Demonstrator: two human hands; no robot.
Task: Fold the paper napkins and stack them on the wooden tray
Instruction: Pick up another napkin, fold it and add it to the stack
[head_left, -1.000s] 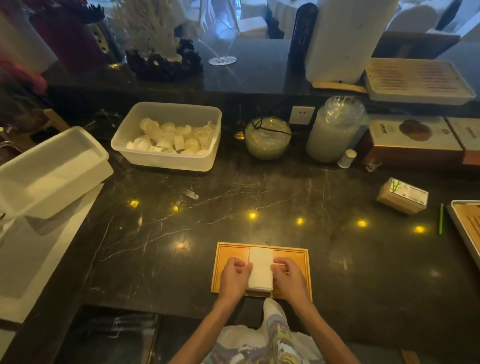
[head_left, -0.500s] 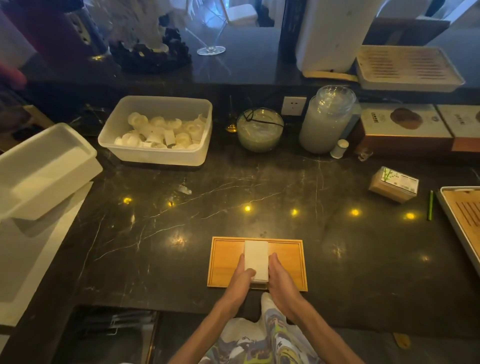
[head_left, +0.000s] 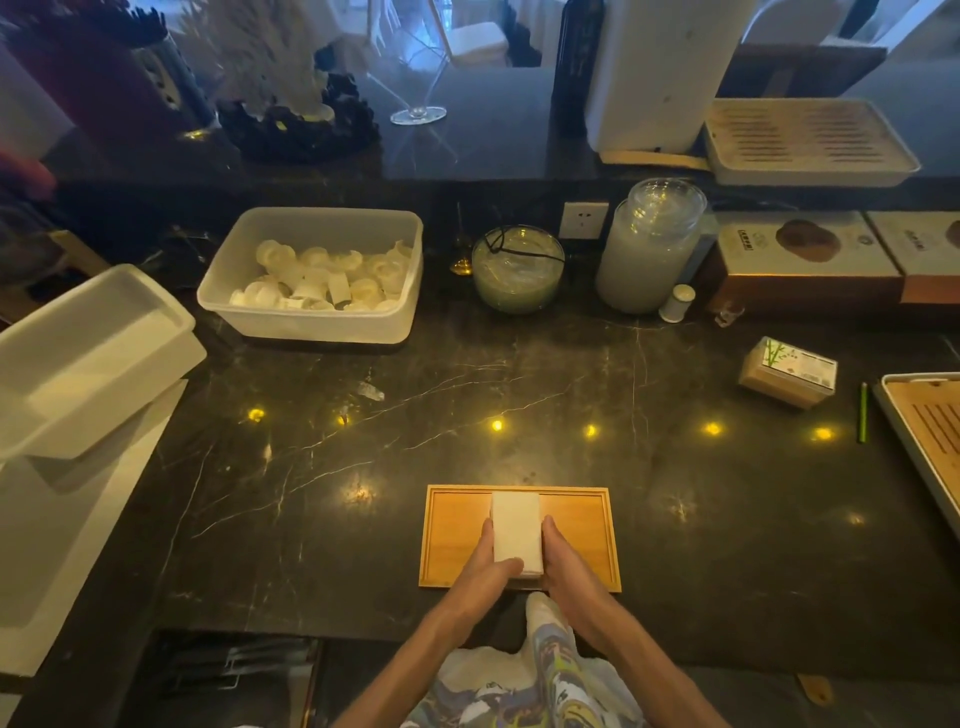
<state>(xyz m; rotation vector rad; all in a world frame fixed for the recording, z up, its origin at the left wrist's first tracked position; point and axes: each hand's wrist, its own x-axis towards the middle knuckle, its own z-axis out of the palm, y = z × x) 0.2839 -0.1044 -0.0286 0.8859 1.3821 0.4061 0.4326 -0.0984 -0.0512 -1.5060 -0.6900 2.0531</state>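
Napkins, a white folded paper stack (head_left: 516, 530), sit mid-way on your shallow rectangular wooden tray (head_left: 457, 540), squeezed between your left hand (head_left: 483, 564) and right hand (head_left: 563, 561); uneven pressure could skew or topple them

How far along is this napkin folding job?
Done: a folded napkin stack lies on the wooden tray. In hand: the left hand and right hand press its sides, squaring it. Left: I see no loose unfolded napkins, so little may remain.
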